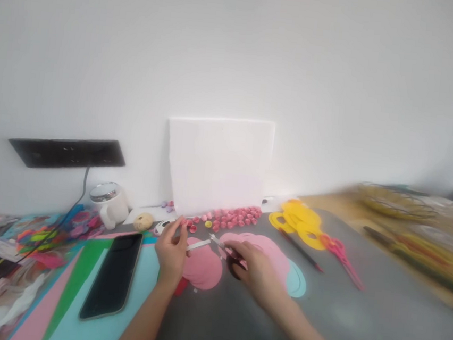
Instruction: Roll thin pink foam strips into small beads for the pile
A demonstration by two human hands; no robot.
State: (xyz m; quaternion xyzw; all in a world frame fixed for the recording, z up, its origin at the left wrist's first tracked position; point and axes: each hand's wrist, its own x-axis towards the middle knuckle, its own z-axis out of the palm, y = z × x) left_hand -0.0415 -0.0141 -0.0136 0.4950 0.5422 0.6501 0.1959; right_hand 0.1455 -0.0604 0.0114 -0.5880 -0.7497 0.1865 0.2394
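Note:
My left hand (171, 250) pinches a narrow white strip (199, 245) above a stack of pink paper circles (203, 269). In my right hand (251, 266) is a pair of scissors with dark handles (235, 267). Their blades (216, 239) point left and meet the free end of the strip; whether they are closed on it I cannot tell. Lighter pink paper circles (276, 255) lie beneath and behind my right hand, with light blue circles (297, 280) at their edge. Rolled pink paper pieces (241, 217) sit in rows beyond both hands.
A white board (219, 164) leans on the wall. To the left are a phone (114, 274) on coloured sheets (63, 288), a lidded white mug (113, 207) and craft clutter. Yellow paper cut-outs (299, 220), a pencil (302, 250) and pink scissors (344, 259) lie right.

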